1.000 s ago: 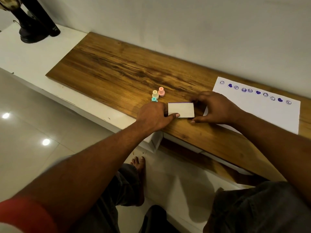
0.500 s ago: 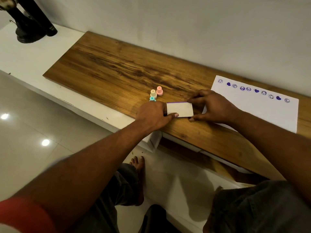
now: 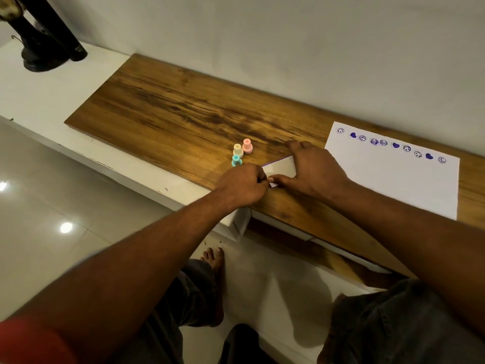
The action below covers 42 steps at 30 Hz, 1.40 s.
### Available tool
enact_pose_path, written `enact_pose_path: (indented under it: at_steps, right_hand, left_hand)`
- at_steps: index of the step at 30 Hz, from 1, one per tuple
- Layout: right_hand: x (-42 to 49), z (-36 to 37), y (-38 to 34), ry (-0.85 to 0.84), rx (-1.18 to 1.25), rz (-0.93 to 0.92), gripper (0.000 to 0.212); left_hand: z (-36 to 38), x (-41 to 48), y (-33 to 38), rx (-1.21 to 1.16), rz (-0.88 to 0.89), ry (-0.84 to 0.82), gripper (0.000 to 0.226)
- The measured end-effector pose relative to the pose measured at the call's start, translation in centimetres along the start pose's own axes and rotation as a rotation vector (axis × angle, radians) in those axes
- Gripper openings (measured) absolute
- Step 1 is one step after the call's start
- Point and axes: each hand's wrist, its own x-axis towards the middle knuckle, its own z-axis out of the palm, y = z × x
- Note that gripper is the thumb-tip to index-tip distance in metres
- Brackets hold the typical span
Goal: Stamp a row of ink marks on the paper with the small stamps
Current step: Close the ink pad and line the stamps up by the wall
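Note:
A white paper sheet (image 3: pixel 404 179) lies at the right of the wooden top, with a row of several purple stamped marks (image 3: pixel 391 144) along its far edge. Three small stamps stand upright together left of my hands: pink (image 3: pixel 247 146), yellow (image 3: pixel 237 149) and teal (image 3: pixel 236 160). A small white ink pad case (image 3: pixel 280 168) with a purple edge sits between my hands. My left hand (image 3: pixel 242 183) pinches its near left corner. My right hand (image 3: pixel 312 169) covers its right side, fingers spread over it. The case's lid looks tilted up.
The wooden top (image 3: pixel 183 111) runs along a grey wall and rests on a white shelf (image 3: pixel 52 85). A black stand (image 3: pixel 44 46) sits at the far left. Below are glossy floor tiles, my knees and a bare foot (image 3: pixel 215 261).
The view shifted slightly. My right hand slid further left over the case, and my left hand's fingers closed on its near corner. The case now appears tilted instead of flat.

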Motion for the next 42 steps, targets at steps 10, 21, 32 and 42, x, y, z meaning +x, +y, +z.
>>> enact_pose_path:
  at_steps: [10,21,32,42]
  right_hand:
    - [2.0,1.0,1.7,-0.095,0.042,-0.146,0.089]
    - [8.1,0.4,6.5,-0.122,0.097,0.012,0.080]
    - [9.5,0.3,8.4,-0.078,0.178,0.074,0.083]
    - [9.5,0.2,8.4,-0.096,0.226,0.075,0.087]
  left_hand:
    - [-2.0,0.4,1.0,0.122,0.096,0.129,0.021]
    - [-4.9,2.9,0.4,0.015,0.074,0.223,0.013]
    - [-5.3,4.0,-1.2,-0.064,0.038,0.283,0.010]
    - [-5.8,4.1,-2.0,-0.076,0.004,0.282,0.016]
